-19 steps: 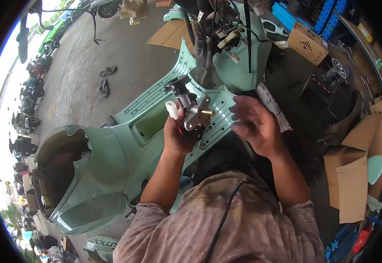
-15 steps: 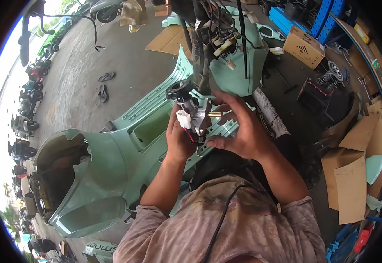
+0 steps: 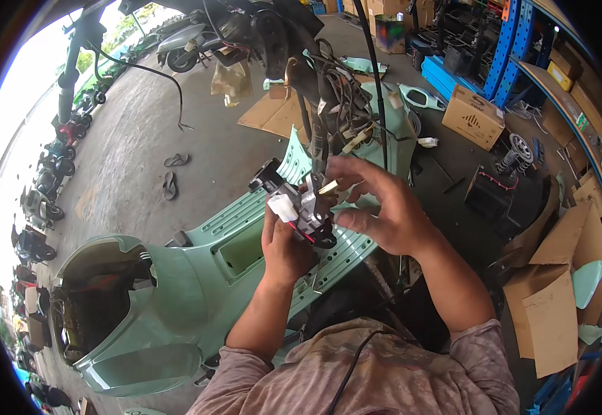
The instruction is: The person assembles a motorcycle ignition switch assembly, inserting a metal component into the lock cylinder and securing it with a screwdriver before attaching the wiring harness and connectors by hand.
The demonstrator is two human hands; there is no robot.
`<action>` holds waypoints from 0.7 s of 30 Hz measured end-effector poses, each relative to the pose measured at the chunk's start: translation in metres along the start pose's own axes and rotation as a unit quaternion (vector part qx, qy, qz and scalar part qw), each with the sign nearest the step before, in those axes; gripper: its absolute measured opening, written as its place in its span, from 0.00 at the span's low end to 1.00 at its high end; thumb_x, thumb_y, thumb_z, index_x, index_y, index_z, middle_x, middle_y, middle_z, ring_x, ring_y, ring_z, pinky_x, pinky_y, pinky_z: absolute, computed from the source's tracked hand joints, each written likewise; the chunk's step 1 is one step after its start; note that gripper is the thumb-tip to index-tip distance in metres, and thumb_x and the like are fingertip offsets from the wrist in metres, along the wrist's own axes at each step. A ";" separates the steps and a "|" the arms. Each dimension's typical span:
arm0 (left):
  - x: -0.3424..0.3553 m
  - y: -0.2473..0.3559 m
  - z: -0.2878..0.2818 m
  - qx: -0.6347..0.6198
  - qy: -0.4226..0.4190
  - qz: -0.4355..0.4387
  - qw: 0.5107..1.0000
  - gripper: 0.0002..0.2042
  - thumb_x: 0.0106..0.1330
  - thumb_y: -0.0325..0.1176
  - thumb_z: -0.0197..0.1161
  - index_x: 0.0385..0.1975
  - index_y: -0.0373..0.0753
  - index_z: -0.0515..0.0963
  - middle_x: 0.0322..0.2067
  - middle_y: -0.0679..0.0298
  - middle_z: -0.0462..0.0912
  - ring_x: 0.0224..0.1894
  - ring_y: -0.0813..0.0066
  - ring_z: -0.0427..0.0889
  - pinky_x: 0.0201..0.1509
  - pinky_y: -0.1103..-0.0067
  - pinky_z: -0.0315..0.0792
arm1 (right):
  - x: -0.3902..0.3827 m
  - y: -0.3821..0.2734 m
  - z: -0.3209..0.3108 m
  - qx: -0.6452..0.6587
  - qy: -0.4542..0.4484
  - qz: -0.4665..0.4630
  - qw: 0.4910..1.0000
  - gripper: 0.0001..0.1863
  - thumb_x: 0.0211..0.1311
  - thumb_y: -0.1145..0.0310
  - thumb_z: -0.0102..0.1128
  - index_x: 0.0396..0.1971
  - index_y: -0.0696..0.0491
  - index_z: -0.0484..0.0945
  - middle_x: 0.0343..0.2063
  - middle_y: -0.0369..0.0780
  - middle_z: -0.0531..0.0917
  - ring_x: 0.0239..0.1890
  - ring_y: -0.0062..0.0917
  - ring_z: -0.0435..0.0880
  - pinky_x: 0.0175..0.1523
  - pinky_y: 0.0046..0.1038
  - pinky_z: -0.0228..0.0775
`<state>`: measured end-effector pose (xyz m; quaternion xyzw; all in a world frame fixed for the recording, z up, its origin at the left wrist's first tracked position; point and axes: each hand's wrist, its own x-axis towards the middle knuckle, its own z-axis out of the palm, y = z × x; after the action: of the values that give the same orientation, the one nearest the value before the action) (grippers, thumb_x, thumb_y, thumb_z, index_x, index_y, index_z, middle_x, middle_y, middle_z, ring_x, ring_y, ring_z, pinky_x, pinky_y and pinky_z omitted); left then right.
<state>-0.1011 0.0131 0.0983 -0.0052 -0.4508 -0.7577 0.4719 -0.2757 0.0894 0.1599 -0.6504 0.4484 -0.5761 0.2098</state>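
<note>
My left hand (image 3: 286, 250) is closed around a scooter's ignition lock (image 3: 305, 207), holding it up from below over the scooter's floorboard. The lock has a silver metal body, a black round end, a white plug connector (image 3: 284, 207), red wire and a brass pin (image 3: 328, 187) sticking out toward the right. My right hand (image 3: 392, 211) is beside that pin, its thumb and fingers apart and curved about the lock's right side. Whether a fingertip touches the lock is hard to see. Beneath both hands lies the mint-green scooter body (image 3: 176, 290).
Ahead stands the front frame with a bundle of loose wiring (image 3: 346, 104). On the right are a closed cardboard box (image 3: 474, 117), an opened carton (image 3: 546, 311), a shock absorber (image 3: 519, 152) and a blue shelf post (image 3: 512, 55). Sandals (image 3: 170, 185) lie on the floor to the left.
The view has shifted, bringing more of the front frame into sight. The ignition lock has tilted in my left hand, its pin now angled upward. My right hand remains close to the pin.
</note>
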 end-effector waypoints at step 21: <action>0.071 0.042 -0.012 -0.177 0.005 0.036 0.984 0.26 0.73 0.50 0.47 0.57 0.32 0.69 0.51 0.51 0.78 0.52 0.51 0.79 0.51 0.59 0.76 | 0.127 -0.047 -0.022 -0.435 -0.025 -0.241 0.867 0.13 0.57 0.66 0.66 0.40 0.53 0.79 0.36 0.40 0.81 0.42 0.38 0.80 0.48 0.37 0.75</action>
<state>-0.1059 -0.0516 0.1505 -0.1010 -0.3065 -0.8083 0.4924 -0.2882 0.0144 0.2737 -0.7781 0.4770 -0.3388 -0.2288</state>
